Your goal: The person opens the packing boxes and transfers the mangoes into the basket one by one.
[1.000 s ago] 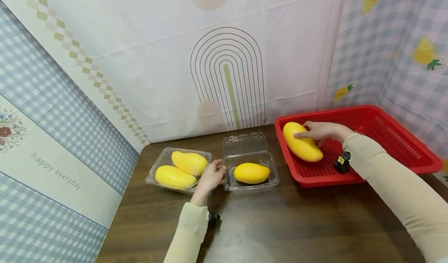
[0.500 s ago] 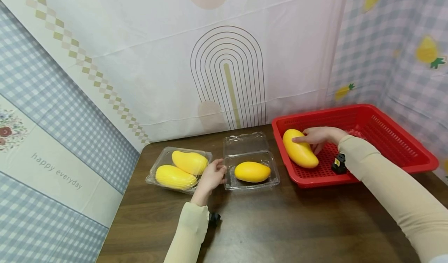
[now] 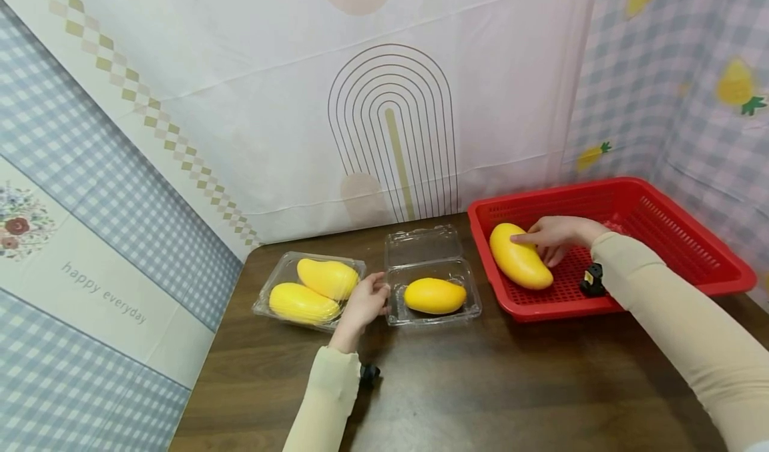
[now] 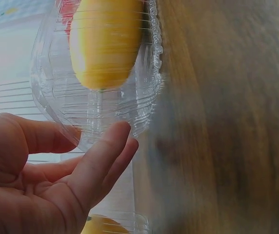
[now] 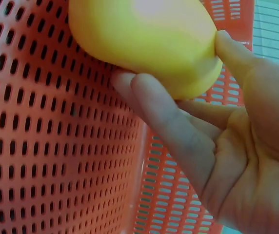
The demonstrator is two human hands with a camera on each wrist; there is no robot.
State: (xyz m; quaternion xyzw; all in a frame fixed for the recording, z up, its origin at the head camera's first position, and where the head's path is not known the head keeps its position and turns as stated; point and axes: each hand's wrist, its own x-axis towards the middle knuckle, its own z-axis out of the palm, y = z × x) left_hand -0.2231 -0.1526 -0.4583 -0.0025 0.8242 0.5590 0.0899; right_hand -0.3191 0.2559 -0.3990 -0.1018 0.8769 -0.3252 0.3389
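A yellow mango (image 3: 519, 264) is gripped between thumb and fingers of the right hand (image 3: 555, 237) inside the red basket (image 3: 679, 238) at 2 o'clock on the worktop (image 3: 480, 385). The open clamshell box (image 3: 432, 292) holding another mango (image 3: 434, 295) is touched by the relaxed fingers of the left hand (image 3: 363, 305).

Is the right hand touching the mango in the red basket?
Touching. The right wrist view shows the right hand with thumb and fingers pressed against the mango above the basket.
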